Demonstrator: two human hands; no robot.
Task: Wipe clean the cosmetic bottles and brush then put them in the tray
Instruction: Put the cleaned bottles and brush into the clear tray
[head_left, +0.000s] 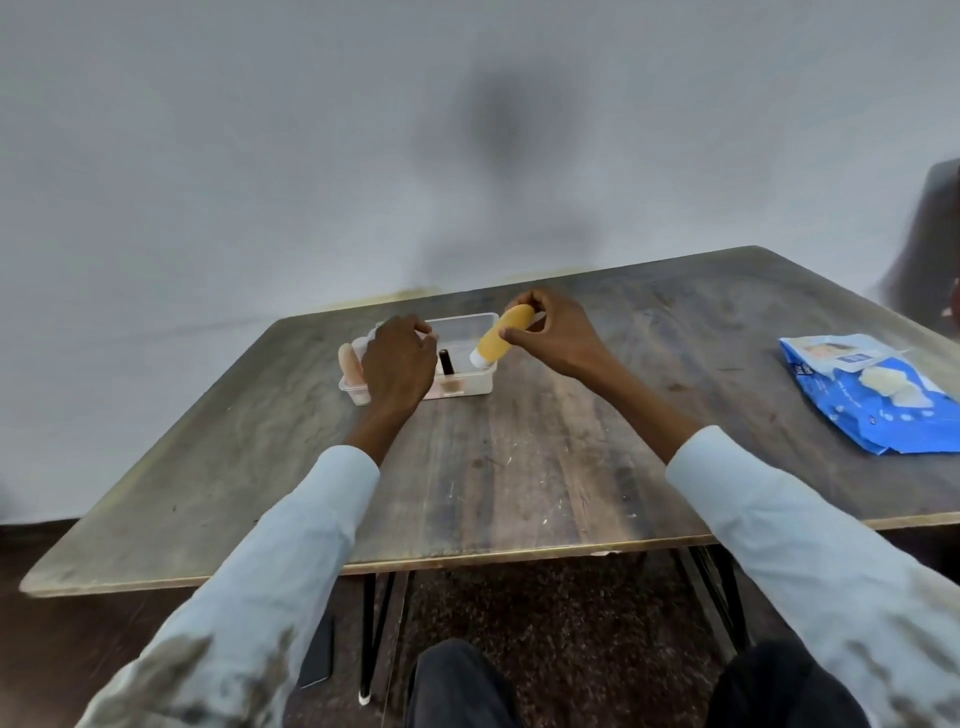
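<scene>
Right hand (550, 332) fingers grasp yellow bottle (501, 340), tilted, white cap down at right end of clear tray (480, 382). Left hand (397, 364) curled over tray's left side; grip unclear. Wipes pack (872, 397) far right on tabletop (519, 467).

head view | worn on head | faces forward-down | table (519, 467) near, wall beyond

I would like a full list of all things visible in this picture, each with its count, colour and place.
tray: one, clear plastic, far middle of the table
yellow bottle: one, white cap down, tilted over the tray's right end
black stick: one, inside the tray
peach item: one, tray's left end
wipes pack: one, blue, right
table: one, dark wood
left hand: over the tray
right hand: holding the yellow bottle
</scene>
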